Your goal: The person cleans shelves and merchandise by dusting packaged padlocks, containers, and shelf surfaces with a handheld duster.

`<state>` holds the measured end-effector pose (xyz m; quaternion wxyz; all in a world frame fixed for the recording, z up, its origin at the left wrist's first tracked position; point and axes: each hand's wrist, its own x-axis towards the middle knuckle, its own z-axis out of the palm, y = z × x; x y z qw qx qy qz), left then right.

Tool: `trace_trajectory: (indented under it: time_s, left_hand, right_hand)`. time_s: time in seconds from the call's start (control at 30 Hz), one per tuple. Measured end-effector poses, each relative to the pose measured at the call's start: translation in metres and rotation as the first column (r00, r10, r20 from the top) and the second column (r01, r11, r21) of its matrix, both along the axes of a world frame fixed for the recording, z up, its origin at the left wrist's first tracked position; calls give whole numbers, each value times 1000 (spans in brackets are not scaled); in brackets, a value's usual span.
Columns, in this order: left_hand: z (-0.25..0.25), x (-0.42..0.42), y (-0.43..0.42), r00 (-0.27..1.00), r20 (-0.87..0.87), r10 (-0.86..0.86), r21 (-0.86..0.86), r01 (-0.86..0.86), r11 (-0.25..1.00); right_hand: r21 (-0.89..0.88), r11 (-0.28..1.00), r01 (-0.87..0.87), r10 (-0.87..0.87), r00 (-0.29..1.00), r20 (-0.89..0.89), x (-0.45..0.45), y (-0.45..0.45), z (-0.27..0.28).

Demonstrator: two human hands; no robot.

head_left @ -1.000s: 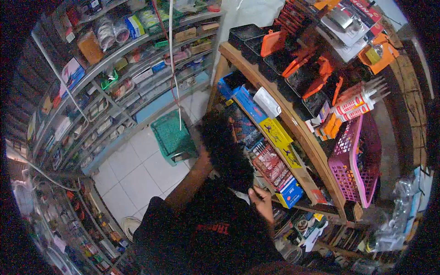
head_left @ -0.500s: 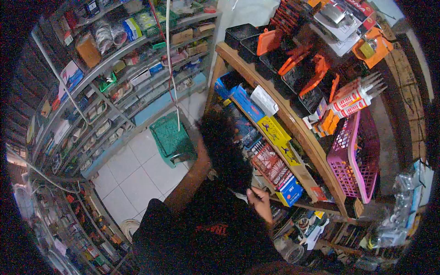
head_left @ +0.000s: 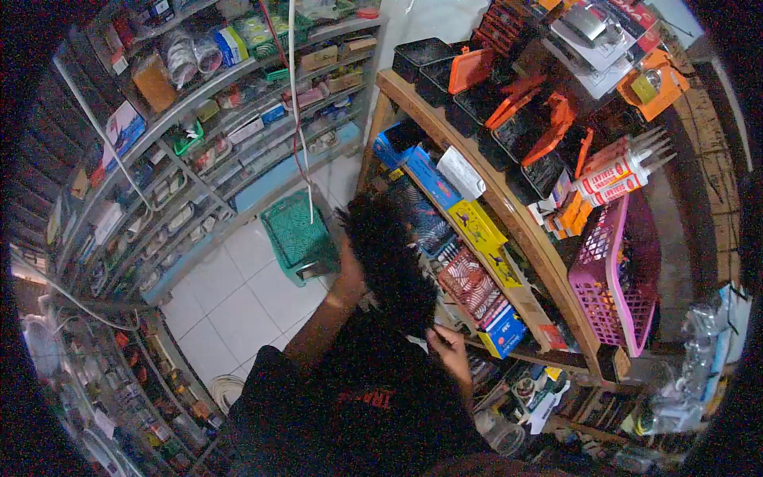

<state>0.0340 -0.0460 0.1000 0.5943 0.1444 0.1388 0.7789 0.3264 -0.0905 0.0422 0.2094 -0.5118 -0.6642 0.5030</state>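
Neither of my own hands shows. Directly before me is another person in a black shirt (head_left: 350,397) with red lettering, seen from above and behind, dark hair (head_left: 389,254) bent forward. That person's left forearm (head_left: 338,298) reaches up beside the hair, its hand mostly hidden. The person's right hand (head_left: 449,347) has curled fingers near a small pale item that I cannot make out. Right of the head, a wooden shelf holds a yellow box (head_left: 477,230), a red-and-white patterned box (head_left: 469,278) and a blue 3M box (head_left: 502,327).
A green plastic basket or stool (head_left: 298,234) stands on white floor tiles (head_left: 230,318). Black bins with orange lids (head_left: 469,70), sealant tubes (head_left: 612,179) and a pink basket (head_left: 584,294) line the right side. Stocked shelves (head_left: 238,131) run along the left; a white cable (head_left: 292,79) hangs down.
The view has shifted very slightly. The person's left forearm and right hand stay almost where they were; nothing is visibly picked up or put down.
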Motion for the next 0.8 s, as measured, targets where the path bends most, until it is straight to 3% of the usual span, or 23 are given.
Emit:
trace_trajectory:
  time_s: [0.1,0.2,0.27,0.4,0.6,0.7,0.8]
  left_hand:
    - [-5,-2,2,998,-63,5,-36,-8,999]
    - [12,1,-5,995,29,-95,-19,96,995]
    - [16,3,-3,996,-14,-93,-50,92,995]
    - [20,4,1,993,-38,-116,-63,113,992]
    - [21,4,4,990,-13,-139,-57,138,989]
    - [21,4,3,990,-1,-140,-53,139,989]
    - [20,4,2,991,13,-135,-54,136,989]
  right_hand:
    - [16,1000,21,-21,999,-32,-4,-1,1]
    - [136,991,8,6,995,-98,-3,-4,-4]
    - [29,999,17,-15,998,-63,-4,-1,-1]
    - [29,999,34,-31,997,-76,-5,-1,2]
    - [-167,983,79,-86,996,-31,-2,1,4]
    - [-124,992,15,-30,992,-121,-17,2,44]
    - [-44,995,88,-88,996,-10,-7,-6,17]
